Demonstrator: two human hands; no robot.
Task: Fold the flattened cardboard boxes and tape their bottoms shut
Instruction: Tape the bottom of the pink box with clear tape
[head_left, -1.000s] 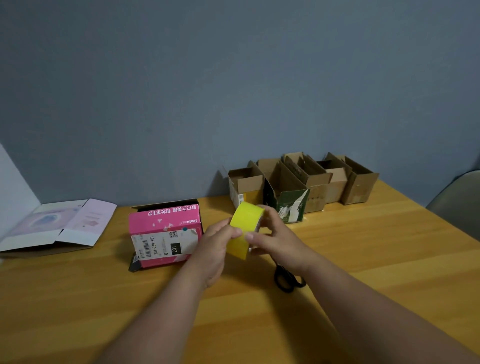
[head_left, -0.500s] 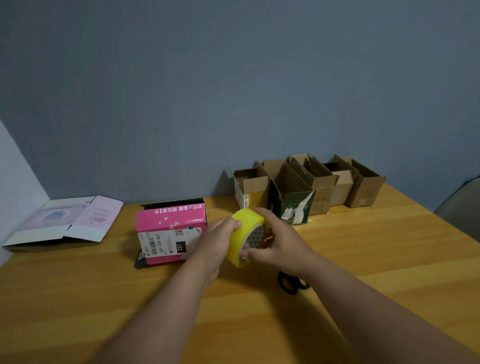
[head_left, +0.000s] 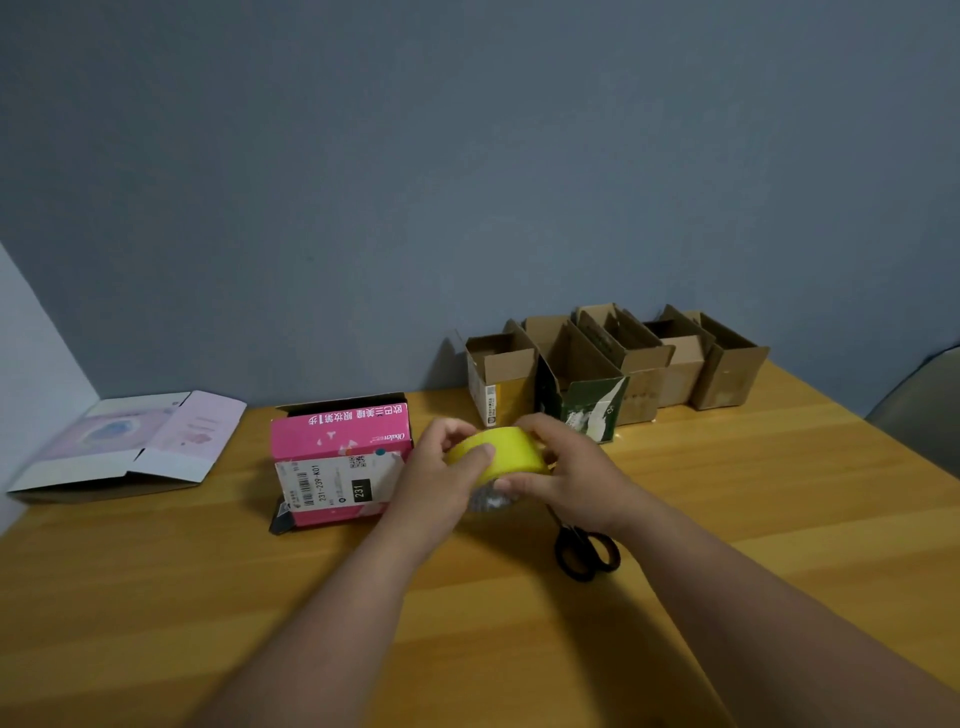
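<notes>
Both hands meet over the middle of the wooden table (head_left: 727, 519), holding a yellow roll of tape (head_left: 501, 453) between them, lifted a little above the tabletop. The left hand (head_left: 441, 480) grasps the roll from the 9 o'clock side, its thumb laid across the yellow band and its fingers curled over the top edge. The right hand (head_left: 569, 473) grasps it from the 3 o'clock side, fingers wrapped over the far rim and thumb under the near one. Whether a loose end of tape is pulled free cannot be told.

At 9 o'clock from the roll, just beside the left hand, a pink box (head_left: 340, 457) stands on the table, a white shipping label on its near face and its top flap open. Farther out at 9 o'clock, near the table's edge, a flattened pale box (head_left: 130, 441) lies flat. At 1 o'clock, along the blue-grey wall (head_left: 467, 182), a row of folded brown boxes (head_left: 649, 364) stands close together, open tops up, one with a green printed face. Black scissors (head_left: 587, 553) lie at 5 o'clock, partly under the right wrist.
</notes>
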